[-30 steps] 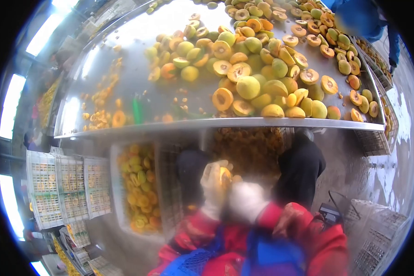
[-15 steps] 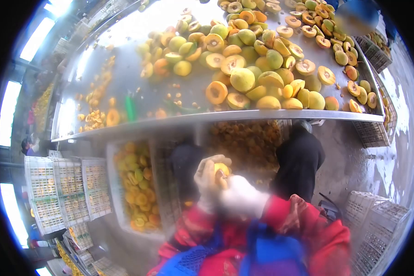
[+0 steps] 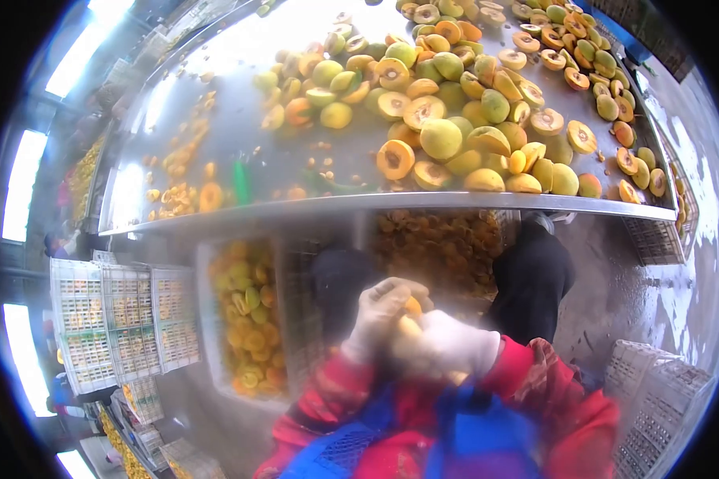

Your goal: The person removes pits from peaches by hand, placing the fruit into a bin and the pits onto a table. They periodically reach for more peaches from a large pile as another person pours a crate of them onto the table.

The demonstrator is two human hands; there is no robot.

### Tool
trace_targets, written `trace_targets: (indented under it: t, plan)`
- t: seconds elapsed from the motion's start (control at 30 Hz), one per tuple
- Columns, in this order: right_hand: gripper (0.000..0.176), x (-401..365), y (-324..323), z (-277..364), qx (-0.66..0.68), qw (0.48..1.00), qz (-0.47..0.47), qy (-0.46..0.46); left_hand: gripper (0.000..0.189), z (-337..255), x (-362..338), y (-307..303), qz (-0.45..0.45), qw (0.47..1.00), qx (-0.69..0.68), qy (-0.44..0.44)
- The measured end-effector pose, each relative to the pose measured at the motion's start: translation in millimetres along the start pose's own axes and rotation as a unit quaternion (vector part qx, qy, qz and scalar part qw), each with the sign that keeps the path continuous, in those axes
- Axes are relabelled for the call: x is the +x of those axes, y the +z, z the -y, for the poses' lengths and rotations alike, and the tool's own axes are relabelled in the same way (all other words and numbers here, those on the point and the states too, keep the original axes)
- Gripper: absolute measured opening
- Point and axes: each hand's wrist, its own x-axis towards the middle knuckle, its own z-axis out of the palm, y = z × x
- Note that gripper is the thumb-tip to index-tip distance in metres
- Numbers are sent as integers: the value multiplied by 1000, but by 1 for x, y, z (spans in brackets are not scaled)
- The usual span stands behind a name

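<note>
Two gloved hands meet just below the table [image 3: 240,104] edge. The left hand [image 3: 378,310] curls its fingers over the top of a fruit [image 3: 411,306], and the right hand [image 3: 454,346] closes on it from 4 o'clock. Both sets of fingers are wrapped narrow around it. Only a sliver of orange shows between the gloves, and the frame is blurred there, so we cannot tell whether the fruit is whole or already parted.

We judge the step to be pulling the fruit into halves. To do it well, we would:
- seat each hand on its own half, with the thumbs along the seam
- twist the hands against each other rather than squeeze, since soft flesh likely bruises under pressure and the gloves may slip on juice
- work close to the body, where we see the seam best

A pile [image 3: 435,247] of orange pieces lies under the table at 12 o'clock from the hands. A crate [image 3: 204,335] of fruit stands at 9 o'clock. Cut halves [image 3: 455,136] heap on the table at 12 o'clock, well apart from the hands.
</note>
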Motion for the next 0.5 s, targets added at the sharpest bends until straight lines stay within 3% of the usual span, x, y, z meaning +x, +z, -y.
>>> trace_targets:
  t: [0.1, 0.17, 0.23, 0.27, 0.33, 0.37, 0.47, 0.5]
  plan:
    - [20, -12, 1, 15, 190, 976, 5, 107, 28, 2, 1, -2, 14, 1000, -6, -9]
    - [20, -8, 5, 4, 239, 967, 0, 85, 28, 2, 1, 1, 19, 1000, -7, -4]
    - [23, -7, 13, 6, 326, 942, -37, 72, 30, 1, 3, 11, -78, 996, -12, 31]
    - [21, 3, 14, -12, 334, 941, -19, 44, 30, 0, 6, 13, -76, 996, -10, 42]
    - [16, 0, 21, 2, 295, 954, -55, -17, 33, -9, 9, 22, -179, 980, -20, 82]
    - [16, -6, 23, 11, 290, 955, -52, -22, 36, -15, 8, 28, -217, 974, -37, 56]
    - [15, -22, 15, 31, 218, 973, -62, -48, 40, -17, 12, 26, -211, 963, -126, 111]
    - [15, -27, 2, 27, 288, 956, -7, -47, 45, -15, 15, 24, -187, 961, -167, 113]
